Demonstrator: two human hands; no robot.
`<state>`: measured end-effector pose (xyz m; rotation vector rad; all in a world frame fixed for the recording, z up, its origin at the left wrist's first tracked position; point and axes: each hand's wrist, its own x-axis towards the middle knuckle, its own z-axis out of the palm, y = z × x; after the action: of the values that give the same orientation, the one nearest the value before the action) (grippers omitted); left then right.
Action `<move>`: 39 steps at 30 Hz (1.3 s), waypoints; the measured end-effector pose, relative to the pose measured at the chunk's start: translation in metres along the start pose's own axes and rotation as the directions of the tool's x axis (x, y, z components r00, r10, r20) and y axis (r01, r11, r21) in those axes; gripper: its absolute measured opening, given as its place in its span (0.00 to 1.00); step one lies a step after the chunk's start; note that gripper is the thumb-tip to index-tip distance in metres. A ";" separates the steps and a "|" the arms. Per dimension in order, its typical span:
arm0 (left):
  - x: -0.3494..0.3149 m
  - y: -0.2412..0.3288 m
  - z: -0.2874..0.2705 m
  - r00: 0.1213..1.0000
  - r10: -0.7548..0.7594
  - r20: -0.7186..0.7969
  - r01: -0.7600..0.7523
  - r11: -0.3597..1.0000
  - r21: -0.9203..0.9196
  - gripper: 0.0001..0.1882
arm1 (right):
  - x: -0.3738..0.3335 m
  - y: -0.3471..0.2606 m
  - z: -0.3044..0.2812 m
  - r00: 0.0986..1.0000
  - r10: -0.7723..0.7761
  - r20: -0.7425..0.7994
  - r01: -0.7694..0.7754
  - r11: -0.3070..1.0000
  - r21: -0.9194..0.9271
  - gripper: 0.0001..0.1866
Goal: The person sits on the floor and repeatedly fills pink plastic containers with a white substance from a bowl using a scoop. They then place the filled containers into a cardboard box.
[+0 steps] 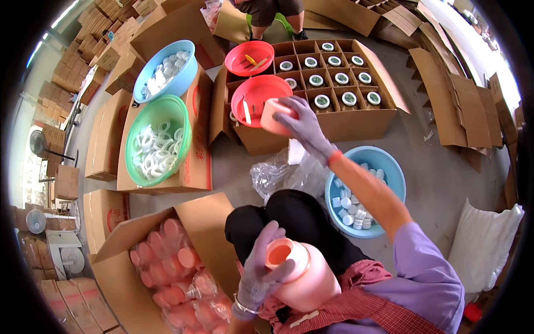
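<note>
Fingers, left hand [258,278], grey-gloved: part-closed around the neck of a pink bottle [311,278], wide-mouthed, uncapped, tilted over the lap. At left, one open carton [206,222] of pink pieces [169,267] in clear wrap. At right, one blue tub [399,181] of white caps [356,214], below the right forearm. Beyond the knees, crumpled clear plastic [272,175]. Fingers, right hand [303,122], grey-gloved: closed on a pink rounded piece [273,118], held before the front red basin [261,89]. At left, one green basin [162,108] of white rings [158,156]; behind it, one light-blue basin [185,80] of white pieces [164,75]. One divided carton [345,128], round white-rimmed tops [349,99] in its cells. Farthest: one rear red basin [242,53]; legs of another person [272,14].
</note>
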<state>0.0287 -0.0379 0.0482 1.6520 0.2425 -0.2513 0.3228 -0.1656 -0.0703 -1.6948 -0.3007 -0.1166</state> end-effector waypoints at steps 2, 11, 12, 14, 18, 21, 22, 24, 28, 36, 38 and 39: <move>0.007 0.002 -0.006 0.998 -0.042 0.051 0.040 0.998 0.041 0.45 | 0.057 0.067 0.008 0.989 -0.137 -0.047 0.116 0.947 -0.301 0.28; 0.011 -0.026 -0.028 0.980 -0.201 0.009 0.200 0.968 -0.154 0.48 | 0.120 0.095 0.067 0.913 0.063 0.402 0.394 0.109 -0.912 0.22; 0.013 -0.027 -0.029 0.981 -0.194 -0.007 0.190 0.967 -0.173 0.49 | 0.124 0.095 0.079 0.876 0.098 0.473 0.449 0.198 -0.871 0.24; 0.018 -0.028 -0.027 0.984 -0.176 -0.027 0.167 0.965 -0.202 0.50 | 0.130 0.105 0.103 0.852 0.141 0.504 0.423 0.382 -0.822 0.26; 0.027 -0.022 -0.032 0.952 -0.280 0.125 0.305 0.911 -0.277 0.47 | 0.133 0.152 0.141 0.938 0.182 0.296 0.161 0.525 -0.835 0.22; 0.033 -0.020 -0.042 0.910 -0.311 0.274 0.385 0.878 -0.284 0.45 | 0.151 0.140 0.142 0.915 0.314 0.255 0.015 0.604 -0.797 0.22; 0.033 -0.021 -0.040 0.899 -0.286 0.332 0.406 0.828 -0.386 0.44 | 0.155 0.134 0.132 0.905 0.342 0.252 -0.041 0.661 -0.750 0.22; 0.029 -0.014 -0.036 0.921 -0.261 0.289 0.353 0.874 -0.336 0.43 | 0.154 0.123 0.103 0.910 0.336 0.242 -0.148 0.810 -0.568 0.23; 0.026 -0.016 -0.049 0.863 -0.383 0.329 0.495 0.769 -0.404 0.41 | 0.095 0.032 0.069 0.802 0.435 0.409 -0.450 0.890 -0.065 0.26; 0.021 0.058 -0.060 0.914 0.399 -0.076 -0.302 0.792 0.530 0.40 | -0.050 -0.130 -0.046 0.715 0.227 0.661 -0.416 0.898 0.142 0.25; 0.029 0.049 -0.053 0.742 0.664 -0.097 -0.439 0.590 0.678 0.41 | -0.079 -0.162 -0.061 0.725 0.152 0.672 -0.422 0.869 0.258 0.22; 0.031 0.047 -0.051 0.691 0.719 -0.071 -0.400 0.463 0.791 0.42 | -0.090 -0.175 -0.067 0.708 0.121 0.696 -0.379 0.896 0.230 0.18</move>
<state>0.0740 0.0089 0.0878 2.4888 -0.1780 0.6359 0.1966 -0.2223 0.0847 -1.3333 -0.5780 0.7465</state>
